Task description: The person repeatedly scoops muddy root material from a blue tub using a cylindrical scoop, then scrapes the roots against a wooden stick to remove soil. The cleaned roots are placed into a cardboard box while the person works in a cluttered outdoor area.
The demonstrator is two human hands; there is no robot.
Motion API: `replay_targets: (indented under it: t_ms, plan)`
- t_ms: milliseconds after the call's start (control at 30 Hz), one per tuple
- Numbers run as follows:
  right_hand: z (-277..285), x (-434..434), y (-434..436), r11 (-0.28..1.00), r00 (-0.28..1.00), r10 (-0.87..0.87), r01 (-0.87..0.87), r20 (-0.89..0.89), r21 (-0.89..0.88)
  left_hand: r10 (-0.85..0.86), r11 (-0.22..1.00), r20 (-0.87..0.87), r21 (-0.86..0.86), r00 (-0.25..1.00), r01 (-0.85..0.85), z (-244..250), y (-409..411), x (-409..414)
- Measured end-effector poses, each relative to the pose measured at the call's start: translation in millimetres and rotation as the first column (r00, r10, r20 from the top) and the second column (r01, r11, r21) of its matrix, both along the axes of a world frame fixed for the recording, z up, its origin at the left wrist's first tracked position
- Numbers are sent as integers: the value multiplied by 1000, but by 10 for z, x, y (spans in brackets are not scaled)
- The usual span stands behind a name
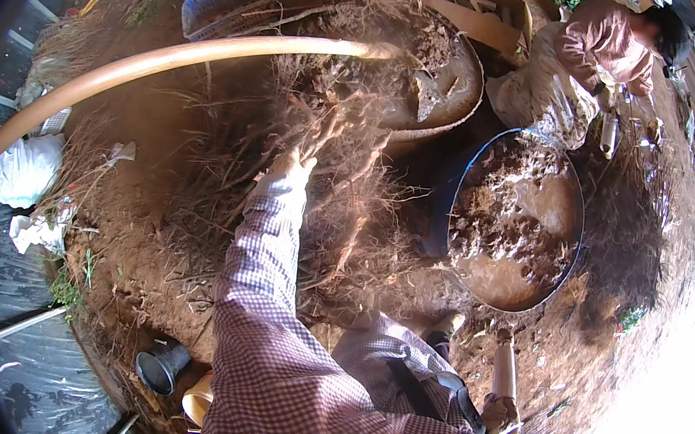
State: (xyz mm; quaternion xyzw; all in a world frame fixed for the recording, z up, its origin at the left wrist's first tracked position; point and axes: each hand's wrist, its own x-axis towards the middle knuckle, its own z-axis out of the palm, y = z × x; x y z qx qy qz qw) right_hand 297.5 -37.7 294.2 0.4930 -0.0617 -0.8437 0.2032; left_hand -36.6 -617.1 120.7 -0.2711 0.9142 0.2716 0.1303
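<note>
My left hand, in a checked sleeve, reaches forward and is closed around some woody, rooted stems. Their roots spread over a large heap of bare-rooted plants. Low at the right, my right hand grips a pale cylindrical object with a dark, blunt end. Beyond the left hand is a wide round tub of muddy water with clumped roots or mud. A blue-rimmed barrel to the right holds brown water and wet clods.
A long curved wooden pole slopes from the left into the tub. Behind are a blue plastic crate and a cardboard box. A co-worker bends beside a whitish sack. A black bucket lies at lower left.
</note>
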Motion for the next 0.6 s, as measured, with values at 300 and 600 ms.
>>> replay_targets:
  t_ms: [300, 600]
  plan:
    - [-34, -335, 5, 995, 993, 75, -82, -95, -64, -149, 981, -186, 100, 971, 169, 995, 638, 834]
    - [-6, -354, 133, 984, 967, -5, -41, -256, -176, -203, 964, -584, 22, 786, 265, 1911, 1844, 1075]
